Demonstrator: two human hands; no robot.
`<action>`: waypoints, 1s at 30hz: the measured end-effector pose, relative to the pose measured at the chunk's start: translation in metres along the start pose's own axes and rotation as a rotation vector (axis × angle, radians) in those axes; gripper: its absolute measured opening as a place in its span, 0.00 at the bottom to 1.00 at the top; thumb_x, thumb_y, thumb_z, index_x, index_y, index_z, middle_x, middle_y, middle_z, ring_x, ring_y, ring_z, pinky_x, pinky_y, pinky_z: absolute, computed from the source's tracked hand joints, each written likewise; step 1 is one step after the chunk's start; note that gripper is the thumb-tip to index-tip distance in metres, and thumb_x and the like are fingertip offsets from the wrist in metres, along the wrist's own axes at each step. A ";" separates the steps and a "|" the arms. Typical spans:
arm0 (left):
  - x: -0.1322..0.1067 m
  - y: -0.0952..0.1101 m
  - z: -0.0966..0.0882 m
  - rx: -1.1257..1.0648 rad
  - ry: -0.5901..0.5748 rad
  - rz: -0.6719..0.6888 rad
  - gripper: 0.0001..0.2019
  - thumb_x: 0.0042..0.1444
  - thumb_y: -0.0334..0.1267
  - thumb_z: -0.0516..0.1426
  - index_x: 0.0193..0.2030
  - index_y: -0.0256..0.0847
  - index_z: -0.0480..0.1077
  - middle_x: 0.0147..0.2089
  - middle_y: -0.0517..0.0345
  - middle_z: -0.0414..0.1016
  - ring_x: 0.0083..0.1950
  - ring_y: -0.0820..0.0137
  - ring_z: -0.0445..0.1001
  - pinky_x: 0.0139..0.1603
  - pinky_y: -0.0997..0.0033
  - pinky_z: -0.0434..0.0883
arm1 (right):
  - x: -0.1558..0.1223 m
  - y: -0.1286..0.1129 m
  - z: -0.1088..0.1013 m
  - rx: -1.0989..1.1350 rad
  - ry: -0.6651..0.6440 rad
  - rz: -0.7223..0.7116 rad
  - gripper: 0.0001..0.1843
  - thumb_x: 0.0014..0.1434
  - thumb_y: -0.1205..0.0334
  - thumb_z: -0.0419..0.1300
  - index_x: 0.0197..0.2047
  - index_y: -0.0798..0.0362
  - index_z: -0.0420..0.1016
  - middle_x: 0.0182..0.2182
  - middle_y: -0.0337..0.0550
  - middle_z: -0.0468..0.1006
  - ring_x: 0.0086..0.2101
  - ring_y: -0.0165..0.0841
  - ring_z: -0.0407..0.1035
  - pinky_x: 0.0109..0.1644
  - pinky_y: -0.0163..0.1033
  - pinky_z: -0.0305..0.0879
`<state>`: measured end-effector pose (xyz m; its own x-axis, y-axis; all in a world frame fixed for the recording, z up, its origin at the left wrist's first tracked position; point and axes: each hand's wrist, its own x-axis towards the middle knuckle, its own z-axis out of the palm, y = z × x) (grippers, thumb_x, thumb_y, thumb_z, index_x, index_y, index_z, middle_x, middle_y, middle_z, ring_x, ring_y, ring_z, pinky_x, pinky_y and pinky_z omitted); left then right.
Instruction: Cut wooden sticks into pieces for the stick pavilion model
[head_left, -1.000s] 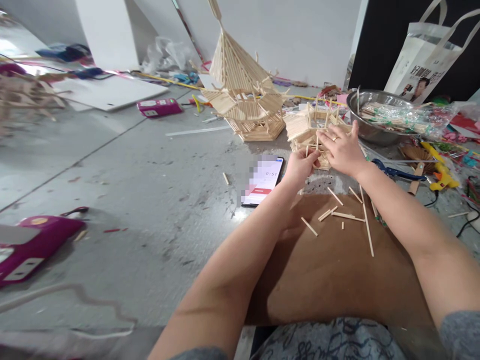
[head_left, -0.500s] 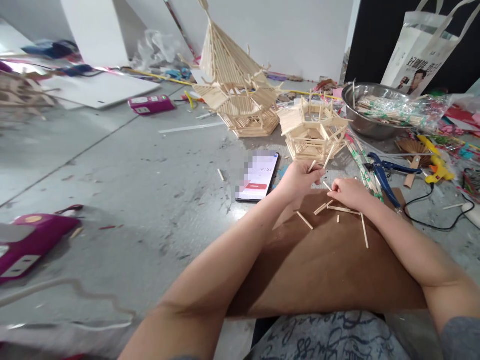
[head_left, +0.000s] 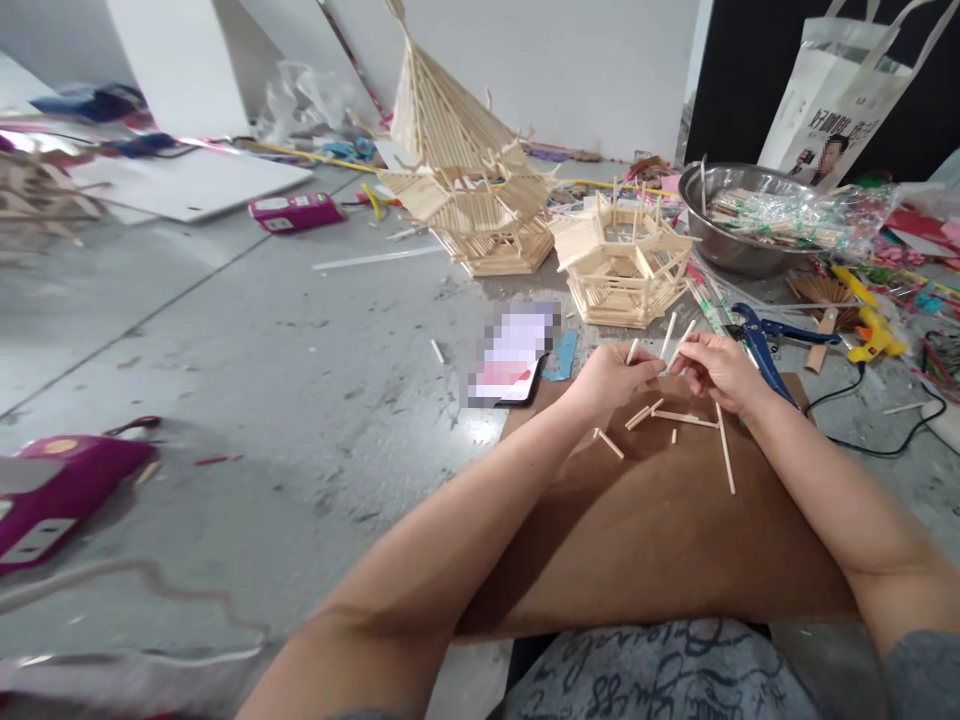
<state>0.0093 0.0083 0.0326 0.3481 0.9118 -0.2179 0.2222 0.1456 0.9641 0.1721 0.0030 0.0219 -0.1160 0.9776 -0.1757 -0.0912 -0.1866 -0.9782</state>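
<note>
My left hand (head_left: 616, 380) is closed on thin wooden sticks; one pale end pokes up by the thumb and another stick (head_left: 667, 337) rises from the fingertips. Close beside it, my right hand (head_left: 716, 368) pinches a short wooden stick (head_left: 682, 345), slanted up and left. Whether the sticks touch each other I cannot tell. Below the hands, several cut stick pieces (head_left: 685, 419) lie on a brown board (head_left: 660, 540), a longer stick (head_left: 726, 450) among them. Just beyond my hands stands a low six-sided stick frame (head_left: 622, 285).
A phone (head_left: 514, 355) lies left of the board. Behind are a tall pointed-roof stick model (head_left: 480, 215) and a metal bowl (head_left: 739, 240) of wrapped sticks. Blue cutters (head_left: 765, 345) and a yellow glue gun (head_left: 874, 335) with its cord lie right. Purple power strips (head_left: 296, 212) sit left.
My right hand has lifted off the board and turned its stick upward beside my left hand. My left hand has shifted slightly right and down.
</note>
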 end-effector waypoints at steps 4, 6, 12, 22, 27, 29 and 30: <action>-0.004 0.005 0.001 -0.011 -0.023 -0.039 0.07 0.48 0.36 0.56 0.25 0.33 0.69 0.18 0.64 0.65 0.15 0.85 0.50 0.17 0.79 0.46 | -0.001 0.001 0.000 0.035 -0.050 -0.012 0.12 0.45 0.57 0.61 0.26 0.55 0.65 0.20 0.34 0.73 0.11 0.19 0.58 0.12 0.27 0.53; -0.006 0.006 0.001 -0.006 -0.042 -0.052 0.07 0.48 0.35 0.56 0.26 0.33 0.69 0.18 0.65 0.64 0.15 0.85 0.49 0.17 0.79 0.45 | -0.001 0.002 -0.001 0.041 -0.059 -0.020 0.12 0.45 0.56 0.61 0.27 0.56 0.65 0.20 0.34 0.73 0.11 0.19 0.58 0.12 0.27 0.53; -0.007 0.007 0.000 0.050 -0.108 -0.031 0.11 0.49 0.38 0.56 0.21 0.34 0.67 0.13 0.67 0.55 0.15 0.84 0.46 0.17 0.78 0.42 | -0.002 0.003 0.000 0.046 -0.050 -0.041 0.13 0.44 0.56 0.63 0.27 0.56 0.66 0.19 0.33 0.72 0.12 0.20 0.59 0.13 0.27 0.54; -0.005 0.006 -0.003 0.192 -0.145 0.050 0.12 0.49 0.40 0.55 0.21 0.34 0.68 0.17 0.65 0.62 0.17 0.84 0.49 0.19 0.78 0.47 | -0.004 0.002 0.001 0.050 -0.115 -0.029 0.12 0.45 0.57 0.63 0.27 0.57 0.68 0.19 0.32 0.70 0.13 0.19 0.59 0.14 0.27 0.54; -0.007 0.007 -0.003 0.068 -0.213 -0.021 0.08 0.49 0.36 0.54 0.26 0.34 0.69 0.21 0.62 0.67 0.15 0.85 0.50 0.17 0.78 0.46 | -0.005 0.000 0.002 0.050 -0.090 -0.021 0.12 0.43 0.57 0.64 0.25 0.56 0.68 0.17 0.32 0.69 0.12 0.19 0.58 0.14 0.28 0.53; -0.008 0.008 -0.003 0.011 -0.226 -0.052 0.06 0.48 0.33 0.53 0.28 0.33 0.70 0.23 0.60 0.69 0.15 0.85 0.50 0.17 0.78 0.46 | -0.005 0.000 0.002 0.047 -0.080 -0.025 0.13 0.43 0.56 0.64 0.25 0.56 0.68 0.17 0.32 0.69 0.12 0.19 0.58 0.14 0.28 0.53; -0.008 0.008 -0.003 -0.003 -0.229 -0.056 0.06 0.48 0.32 0.53 0.29 0.33 0.70 0.24 0.60 0.70 0.15 0.85 0.50 0.17 0.78 0.46 | -0.005 0.000 0.002 0.041 -0.079 -0.030 0.13 0.43 0.56 0.64 0.25 0.56 0.68 0.17 0.32 0.69 0.12 0.19 0.58 0.15 0.28 0.53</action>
<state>0.0057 0.0032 0.0429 0.5332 0.7912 -0.2993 0.2440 0.1950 0.9500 0.1711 -0.0019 0.0230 -0.1901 0.9724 -0.1355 -0.1363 -0.1628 -0.9772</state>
